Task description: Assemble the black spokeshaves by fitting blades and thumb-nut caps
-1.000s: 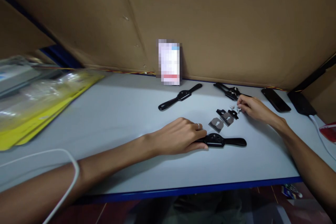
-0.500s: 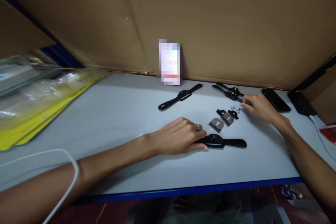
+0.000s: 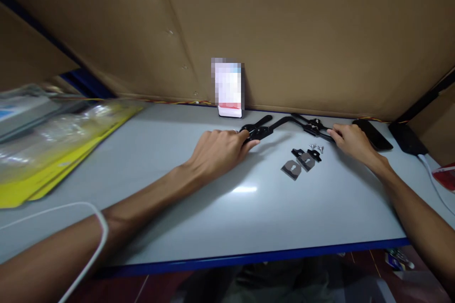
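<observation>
My left hand (image 3: 218,151) is closed round one handle of a black spokeshave body (image 3: 262,132), held tilted over the back of the table. Partly hidden behind it is another spokeshave body (image 3: 264,120). At the back right, my right hand (image 3: 350,139) pinches the handle of a black spokeshave (image 3: 312,129); a second one (image 3: 297,116) lies against it. In front of these are two flat grey blades, one nearer (image 3: 291,169) and one overlapped (image 3: 306,162), black cap pieces (image 3: 314,155) and small silver screws (image 3: 320,149).
A lit phone (image 3: 229,90) leans on the cardboard wall (image 3: 302,33). Two dark devices, one flat (image 3: 373,135) and one with a white cable (image 3: 407,138), lie right. Yellow sheets and clear plastic bags (image 3: 71,135) cover the left. A white cable (image 3: 101,222) crosses my left forearm.
My left hand has lifted the front spokeshave body and carried it back and left, beside the rear one. My right hand stays at the back right, its fingers now on the spokeshave handle.
</observation>
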The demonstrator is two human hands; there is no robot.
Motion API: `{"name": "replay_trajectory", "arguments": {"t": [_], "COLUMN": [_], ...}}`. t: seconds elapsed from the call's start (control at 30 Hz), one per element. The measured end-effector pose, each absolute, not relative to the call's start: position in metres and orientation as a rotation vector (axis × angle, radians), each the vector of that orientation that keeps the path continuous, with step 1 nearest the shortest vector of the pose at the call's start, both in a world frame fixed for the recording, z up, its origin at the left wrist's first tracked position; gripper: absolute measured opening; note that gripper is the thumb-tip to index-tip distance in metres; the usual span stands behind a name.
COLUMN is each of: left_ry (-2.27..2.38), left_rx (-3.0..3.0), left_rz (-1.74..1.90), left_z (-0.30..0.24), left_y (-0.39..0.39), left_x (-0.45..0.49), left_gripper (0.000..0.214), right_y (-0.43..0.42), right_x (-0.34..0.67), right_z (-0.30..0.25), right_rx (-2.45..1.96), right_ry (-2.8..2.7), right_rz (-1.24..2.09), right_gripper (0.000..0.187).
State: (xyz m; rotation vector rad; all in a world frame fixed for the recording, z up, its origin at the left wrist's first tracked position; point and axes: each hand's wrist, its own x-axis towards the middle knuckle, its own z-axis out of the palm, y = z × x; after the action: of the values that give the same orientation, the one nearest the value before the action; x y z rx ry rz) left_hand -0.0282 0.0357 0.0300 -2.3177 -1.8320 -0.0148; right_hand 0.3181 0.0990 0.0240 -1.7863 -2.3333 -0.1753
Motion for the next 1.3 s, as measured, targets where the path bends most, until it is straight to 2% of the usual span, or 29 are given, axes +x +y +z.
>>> {"name": "replay_trajectory", "arguments": {"t": [0.17,0.33,0.87,1.0,1.1,1.3], "left_ry": [-1.898,-1.929,-1.823,-1.812,-1.803,-1.806], "left_rx": [-2.320,-2.301,-2.403,-2.409,-2.397,-2.371], "left_rz": [0.158,0.178,0.100,0.101,0.119,0.138], "left_z": [0.023,0.017,0.017,0.015,0.015,0.017], "left_y": [0.041,0.044,0.041,0.044,0.045,0.046], "left_x": [-0.026,-0.027,-0.026,-0.027,-0.028,-0.029], "left_gripper": [0.053,0.052,0.038,0.037,0.036,0.037], "right_y": [0.104,0.108,0.117,0.129,0.137,0.141], "right_x": [0.325,0.328,0.337,0.339,0.339,0.357], "right_z": [0.022,0.020,0.022,0.010,0.003,0.004], "right_rx": [-1.861,-1.814,-1.734,-1.687,-1.684,-1.808], "right_ry": [-2.316,-2.356,-2.156,-2.245,-2.295,-2.281], "right_rz": [-0.192,-0.162,-0.263,-0.114,-0.005,0.008], "right_gripper": [0.035,0.017,0.024,0.032,0.026,0.019]}}
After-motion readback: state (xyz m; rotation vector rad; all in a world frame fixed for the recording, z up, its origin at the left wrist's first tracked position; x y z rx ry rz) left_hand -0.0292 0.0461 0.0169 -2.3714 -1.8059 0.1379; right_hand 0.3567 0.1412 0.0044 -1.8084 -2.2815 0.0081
